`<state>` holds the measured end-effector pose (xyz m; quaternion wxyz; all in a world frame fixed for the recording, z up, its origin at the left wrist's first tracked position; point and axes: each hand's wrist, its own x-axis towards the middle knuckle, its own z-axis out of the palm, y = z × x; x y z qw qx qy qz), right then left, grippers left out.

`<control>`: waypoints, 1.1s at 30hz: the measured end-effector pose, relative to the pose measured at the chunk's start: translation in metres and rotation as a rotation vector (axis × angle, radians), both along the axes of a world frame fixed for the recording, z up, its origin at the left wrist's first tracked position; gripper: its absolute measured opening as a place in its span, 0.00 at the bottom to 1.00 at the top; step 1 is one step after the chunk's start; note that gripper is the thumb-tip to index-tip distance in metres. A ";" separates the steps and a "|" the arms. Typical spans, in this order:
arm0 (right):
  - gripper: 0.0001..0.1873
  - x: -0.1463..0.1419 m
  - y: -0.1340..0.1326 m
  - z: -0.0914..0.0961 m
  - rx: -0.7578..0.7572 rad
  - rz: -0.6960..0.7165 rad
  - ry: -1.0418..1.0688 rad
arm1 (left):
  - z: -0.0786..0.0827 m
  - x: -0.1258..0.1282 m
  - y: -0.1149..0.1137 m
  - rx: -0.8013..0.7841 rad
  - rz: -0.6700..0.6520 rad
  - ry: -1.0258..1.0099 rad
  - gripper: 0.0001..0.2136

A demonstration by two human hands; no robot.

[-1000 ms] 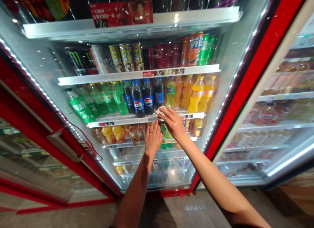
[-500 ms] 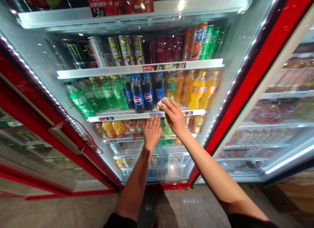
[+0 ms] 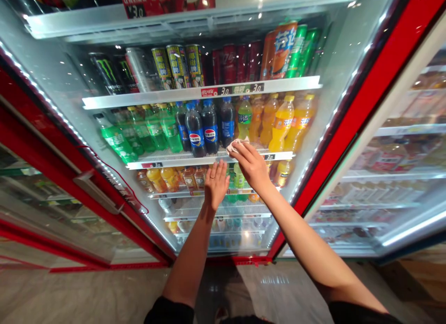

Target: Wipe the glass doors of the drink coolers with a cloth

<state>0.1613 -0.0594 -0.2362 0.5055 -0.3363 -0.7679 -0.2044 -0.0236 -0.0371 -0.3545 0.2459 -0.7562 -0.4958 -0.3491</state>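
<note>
Head view, and we're right up at the glass door (image 3: 329,129) of a drinks fridge! The right hand (image 3: 251,166) is curled over a small white cloth (image 3: 237,145), fingers pinching it against the glass, just above a shelf (image 3: 209,160) edge and right beside the Pepsi bottles (image 3: 204,129). The left hand (image 3: 216,184) is just below, spread wide with its fingers up, palm flat to the door, a ring (image 3: 212,177) on one finger. Behind the glass, orange soda bottles (image 3: 282,124) line up to the right, green bottles (image 3: 118,143) to the left, and cans (image 3: 177,66) fill the shelf above. Down left sits the door's metal handle (image 3: 94,187).
</note>
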 end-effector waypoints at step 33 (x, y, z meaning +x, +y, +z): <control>0.39 0.160 -0.068 -0.070 -0.163 -0.335 0.142 | 0.065 0.106 -0.018 0.352 -0.223 -0.257 0.28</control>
